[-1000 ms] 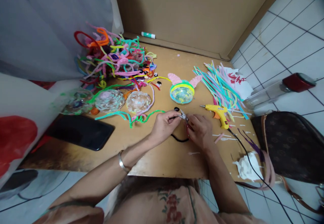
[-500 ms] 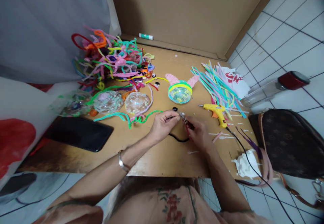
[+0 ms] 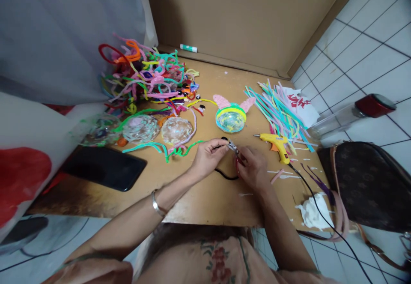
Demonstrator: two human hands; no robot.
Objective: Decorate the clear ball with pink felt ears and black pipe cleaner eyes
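Wooden table (image 3: 199, 202) with a yellow glue gun (image 3: 276, 143). Above it, the right hand (image 3: 252, 167) grips red-handled pliers (image 3: 233, 147); the left hand (image 3: 210, 155) pinches a black pipe cleaner (image 3: 228, 177) near their metal tips.

The one camera sits on the person's head. It looks forward and down, close above the near edge of the worktop (image 3: 205, 198), toward the brown board (image 3: 244, 22) behind it.

Unreadable red marks (image 3: 298, 101) on white paper (image 3: 308, 115), monogram print (image 3: 362, 164) on brown bag (image 3: 374, 189)
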